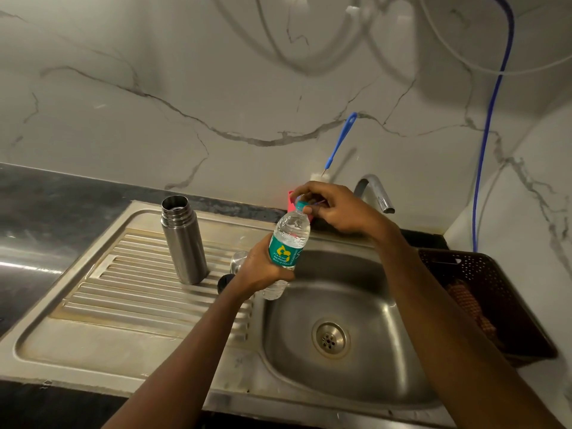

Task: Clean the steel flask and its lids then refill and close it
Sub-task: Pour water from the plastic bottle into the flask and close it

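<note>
Bottle (289, 239) in left hand's (263, 269) closed grip

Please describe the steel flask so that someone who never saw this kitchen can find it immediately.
Start at the steel sink; on its left is a ribbed draining board. The steel flask stands upright there with its mouth open. Unlike the plastic water bottle held nearby, it is plain metal without label.

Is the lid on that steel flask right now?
No, the steel flask stands upright on the drainboard with its threaded mouth open and no lid on it.
</note>
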